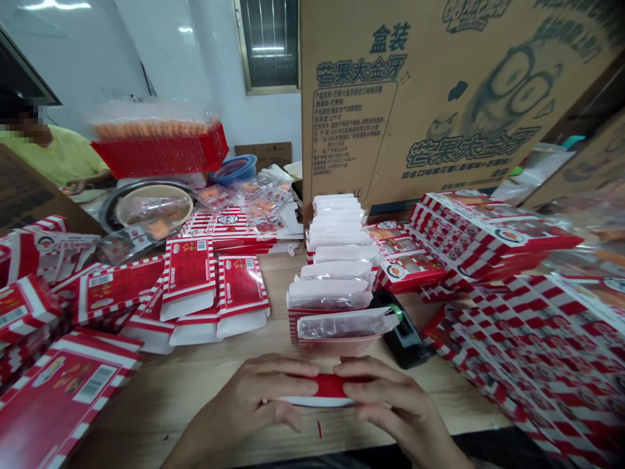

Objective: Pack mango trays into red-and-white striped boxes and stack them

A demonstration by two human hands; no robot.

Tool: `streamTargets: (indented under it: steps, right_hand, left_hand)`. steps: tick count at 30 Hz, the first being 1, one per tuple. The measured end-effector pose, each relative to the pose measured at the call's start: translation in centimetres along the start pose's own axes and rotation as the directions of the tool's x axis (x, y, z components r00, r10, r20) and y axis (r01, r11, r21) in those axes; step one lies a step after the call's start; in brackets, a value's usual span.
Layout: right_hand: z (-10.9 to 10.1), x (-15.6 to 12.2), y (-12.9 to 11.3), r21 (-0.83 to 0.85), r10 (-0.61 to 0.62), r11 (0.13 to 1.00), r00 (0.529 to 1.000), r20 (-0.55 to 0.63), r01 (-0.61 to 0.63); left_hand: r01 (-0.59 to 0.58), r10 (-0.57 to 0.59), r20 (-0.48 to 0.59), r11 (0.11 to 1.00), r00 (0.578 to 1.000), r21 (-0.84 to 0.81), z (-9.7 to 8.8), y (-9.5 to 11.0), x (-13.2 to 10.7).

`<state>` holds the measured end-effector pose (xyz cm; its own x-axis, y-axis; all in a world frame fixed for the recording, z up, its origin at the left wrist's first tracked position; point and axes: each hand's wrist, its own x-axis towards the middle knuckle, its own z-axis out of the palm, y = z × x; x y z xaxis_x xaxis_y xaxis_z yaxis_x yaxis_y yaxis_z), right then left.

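Note:
Between my two hands, near the front edge of the table, is a small red and white box. My left hand has its fingers over the box's left end, and my right hand grips the right end. Both are closed on it, with fingertips resting on the red top side. Just beyond stands a row of open red-and-white striped boxes with white flaps and clear plastic bags showing at the top. A thin red strip lies on the table below the held box.
A black tape dispenser sits right of the row. Striped boxes are stacked at right; flat-looking red cartons are piled at left. Behind are a large cardboard carton, a red tray and a blue basin. A person in yellow is at far left.

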<state>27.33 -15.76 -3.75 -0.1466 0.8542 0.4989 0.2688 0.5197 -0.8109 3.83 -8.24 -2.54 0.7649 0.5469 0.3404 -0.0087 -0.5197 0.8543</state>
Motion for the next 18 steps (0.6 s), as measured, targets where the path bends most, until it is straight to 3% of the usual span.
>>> streamTargets:
  steps: [4,6,13,16,18]
  right_hand:
    - [-0.9,-0.7,0.1,-0.059,0.057,0.997,0.992,0.111,-0.051]
    - [-1.1,-0.8,0.1,-0.088,0.08,0.994,0.987,0.14,-0.068]
    - [0.2,-1.3,0.4,-0.153,0.013,0.988,0.995,0.098,0.002]
    - [0.9,-2.5,0.7,-0.177,0.039,0.984,0.998,0.041,-0.031]
    - [0.2,-3.4,1.3,-0.198,0.048,0.979,0.998,-0.026,-0.052]
  left_hand:
    - [0.179,-0.161,0.143,0.977,0.976,-0.119,-0.4,0.8,0.4]
    - [0.229,-0.209,0.159,0.966,0.965,-0.119,-0.4,1.0,0.5]
    - [0.075,-0.082,0.145,0.996,0.986,0.054,0.0,-0.6,-0.8]
    - [0.029,-0.034,0.067,0.997,0.997,0.072,0.6,-1.2,-1.2]
    - [-0.005,0.007,-0.027,0.996,1.0,0.091,1.3,-1.3,-1.3]
